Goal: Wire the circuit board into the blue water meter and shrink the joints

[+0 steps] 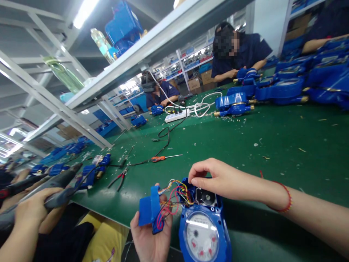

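A blue water meter [203,233] with a round clear dial lies at the bench's front edge. Its upper compartment is uncovered, showing a black part [206,197] and a bundle of coloured wires [174,198]. These wires run left to a blue plastic cover [150,209], which my left hand [151,240] grips between thumb and fingers, tilted beside the meter. Over the uncovered compartment is my right hand [211,178], its fingers curled down with the tips partly hidden. Whether it pinches anything cannot be made out.
Behind the meter lie an orange screwdriver [160,158], pliers [118,180] and a black cable. A white power strip [177,115] and several blue meters [234,103] stand farther back. Co-workers sit opposite; at left, a person's hand [32,207] holds a dark tool. A shelf [109,72] hangs above.
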`<control>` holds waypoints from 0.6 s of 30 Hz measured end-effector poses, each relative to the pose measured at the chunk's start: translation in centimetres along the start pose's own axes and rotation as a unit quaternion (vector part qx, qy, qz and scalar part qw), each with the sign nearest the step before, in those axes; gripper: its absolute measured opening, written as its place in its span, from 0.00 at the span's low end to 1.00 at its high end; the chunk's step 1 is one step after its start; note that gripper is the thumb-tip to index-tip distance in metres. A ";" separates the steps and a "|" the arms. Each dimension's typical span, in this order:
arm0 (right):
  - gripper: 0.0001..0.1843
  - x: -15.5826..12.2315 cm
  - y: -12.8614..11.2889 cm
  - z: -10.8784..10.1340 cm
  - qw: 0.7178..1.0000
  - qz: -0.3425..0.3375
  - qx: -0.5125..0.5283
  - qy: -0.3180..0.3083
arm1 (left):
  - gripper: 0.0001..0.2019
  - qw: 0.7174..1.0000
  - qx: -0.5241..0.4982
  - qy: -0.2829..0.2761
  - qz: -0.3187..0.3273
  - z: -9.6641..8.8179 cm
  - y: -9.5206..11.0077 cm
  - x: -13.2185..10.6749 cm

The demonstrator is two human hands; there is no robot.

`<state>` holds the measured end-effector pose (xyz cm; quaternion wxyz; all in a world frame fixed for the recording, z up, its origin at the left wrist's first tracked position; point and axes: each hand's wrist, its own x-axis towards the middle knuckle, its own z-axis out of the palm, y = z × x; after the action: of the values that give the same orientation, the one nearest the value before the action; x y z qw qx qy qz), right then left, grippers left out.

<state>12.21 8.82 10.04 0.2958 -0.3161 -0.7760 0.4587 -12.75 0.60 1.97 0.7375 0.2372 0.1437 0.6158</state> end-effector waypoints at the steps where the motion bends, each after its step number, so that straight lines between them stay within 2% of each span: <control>1: 0.09 -0.1 -0.1 0.1 1.000 0.001 -0.003 -0.007 | 0.22 1.000 0.000 -0.009 0.002 0.0 0.0 0.0; 6: 0.09 -0.7 -1.1 0.3 0.999 -0.012 -0.037 -0.032 | 0.24 0.999 0.015 -0.032 0.019 0.2 -0.4 -0.4; 9: 0.06 -0.9 -1.4 0.6 0.996 -0.025 -0.080 -0.024 | 0.24 0.998 0.012 -0.049 0.027 0.3 -0.6 -1.3; 12: 0.07 -0.9 -0.9 1.2 0.992 -0.033 -0.120 -0.011 | 0.25 0.996 0.057 -0.054 0.050 -0.4 0.7 -0.9; 13: 0.06 -0.8 -0.7 1.4 0.990 -0.041 -0.133 -0.009 | 0.25 0.994 0.097 -0.034 0.041 -0.8 1.7 -0.1; 15: 0.01 -0.7 -0.3 1.6 0.984 -0.053 -0.168 -0.006 | 0.19 0.978 0.202 0.047 0.013 -1.6 4.4 3.0; 18: 0.06 -0.7 -0.1 1.8 0.974 -0.037 -0.224 0.010 | 0.12 0.972 0.222 0.079 0.019 -2.5 8.5 9.1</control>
<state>11.26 7.33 9.34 0.2419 -0.3498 -0.8674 0.2582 -19.30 11.02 5.10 0.6409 0.3485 0.3305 0.5988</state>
